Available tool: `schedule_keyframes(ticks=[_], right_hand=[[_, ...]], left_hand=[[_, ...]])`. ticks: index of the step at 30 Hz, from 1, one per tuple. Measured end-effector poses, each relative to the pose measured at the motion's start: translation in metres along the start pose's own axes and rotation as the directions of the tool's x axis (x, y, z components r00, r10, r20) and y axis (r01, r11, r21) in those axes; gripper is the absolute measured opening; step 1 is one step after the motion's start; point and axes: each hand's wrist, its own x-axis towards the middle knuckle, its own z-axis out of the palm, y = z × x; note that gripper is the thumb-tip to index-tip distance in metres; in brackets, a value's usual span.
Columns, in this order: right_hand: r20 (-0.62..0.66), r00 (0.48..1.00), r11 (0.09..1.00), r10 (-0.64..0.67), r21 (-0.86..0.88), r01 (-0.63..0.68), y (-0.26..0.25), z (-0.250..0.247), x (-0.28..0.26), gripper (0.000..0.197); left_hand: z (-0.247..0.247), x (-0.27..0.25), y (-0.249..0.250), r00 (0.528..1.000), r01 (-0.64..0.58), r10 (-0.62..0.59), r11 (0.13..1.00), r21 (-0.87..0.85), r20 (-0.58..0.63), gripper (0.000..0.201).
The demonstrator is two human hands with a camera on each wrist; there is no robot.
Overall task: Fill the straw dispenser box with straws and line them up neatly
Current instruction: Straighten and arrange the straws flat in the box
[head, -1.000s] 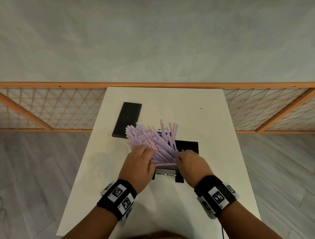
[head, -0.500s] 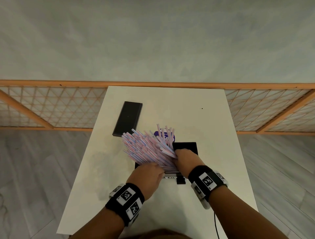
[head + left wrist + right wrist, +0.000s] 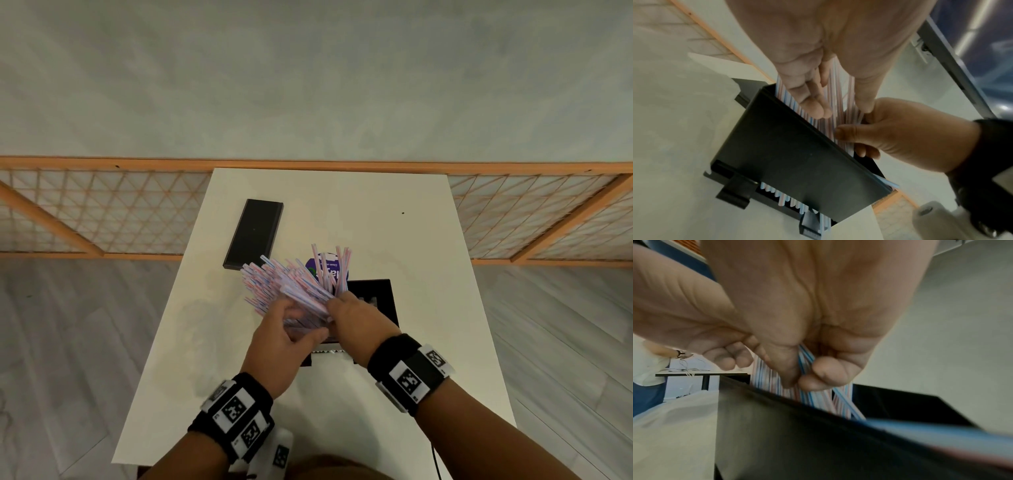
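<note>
A thick bundle of red- and blue-striped straws (image 3: 291,286) fans out to the far left above the black dispenser box (image 3: 378,298). Their lower ends stand inside the box (image 3: 797,154). My left hand (image 3: 301,329) holds the bundle's near side, thumb and fingers on either side of the straws (image 3: 835,97). My right hand (image 3: 337,303) grips the right part of the bundle, fingers curled round a few straws (image 3: 805,363). Several straw ends (image 3: 781,197) show at the box's lower front slot. The box interior is mostly hidden by hands and straws.
The box's flat black lid (image 3: 253,238) lies at the far left of the white table (image 3: 428,274). A round purple pack (image 3: 329,270) sits behind the straws. An orange lattice rail (image 3: 102,212) runs behind the table. A person stands by another table in the right wrist view.
The left hand drew back to the bundle's near side and took hold there. The right hand moved farther onto the bundle. The straws fan leans further left.
</note>
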Motion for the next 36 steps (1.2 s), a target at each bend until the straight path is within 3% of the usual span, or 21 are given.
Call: schedule_keyframes(ticks=[4, 7, 11, 14, 19, 26, 29, 31, 34, 36], right_hand=[[-0.036, 0.991, 0.991, 0.132, 0.012, -0.132, 0.007, 0.002, -0.003, 0.039], [-0.045, 0.995, 0.993, 0.085, -0.077, -0.089, 0.004, 0.0, -0.011, 0.038], [0.019, 0.999, 0.998, -0.044, -0.042, 0.045, -0.011, -0.001, -0.01, 0.032], [0.047, 0.995, 0.996, -0.092, 0.023, 0.091, -0.016, -0.001, -0.003, 0.026], [0.024, 0.995, 0.969, -0.095, 0.233, 0.087, -0.018, -0.001, 0.006, 0.011], [0.04, 0.997, 0.904, -0.06, 0.427, 0.038, -0.016, 0.0, 0.0, 0.017], [0.031, 0.998, 0.874, -0.055, 0.486, 0.033, -0.01, 0.001, -0.003, 0.019], [-0.009, 0.997, 0.907, -0.08, 0.415, 0.076, -0.004, 0.003, -0.005, 0.015], [-0.031, 0.996, 0.947, -0.088, 0.308, 0.093, 0.009, 0.007, -0.009, 0.013], [-0.017, 0.996, 0.96, -0.085, 0.267, 0.087, 0.014, 0.009, -0.011, 0.015]], left_hand=[[-0.003, 0.001, -0.012, 0.993, 0.067, -0.062, 0.997, 0.047, -0.097, 0.067], [-0.004, -0.004, -0.006, 0.993, 0.019, -0.014, 0.999, 0.045, -0.121, 0.069], [-0.005, -0.007, 0.005, 0.997, -0.065, 0.066, 0.997, -0.029, 0.028, 0.07], [-0.007, -0.007, 0.01, 0.989, -0.096, 0.098, 0.995, -0.024, 0.112, 0.054], [-0.013, -0.001, -0.007, 0.989, -0.093, 0.097, 0.995, -0.041, 0.116, 0.023], [-0.011, 0.005, -0.014, 0.989, -0.058, 0.064, 0.997, -0.05, 0.136, 0.016], [-0.012, 0.009, -0.014, 0.997, -0.034, 0.038, 0.998, -0.057, 0.064, 0.015], [-0.016, 0.012, -0.011, 1.0, 0.007, -0.005, 0.987, -0.159, 0.011, 0.014], [-0.027, 0.015, -0.005, 0.986, 0.161, -0.169, 0.913, -0.375, 0.011, 0.013], [-0.035, 0.014, -0.005, 0.972, 0.218, -0.234, 0.885, -0.411, 0.013, 0.008]])
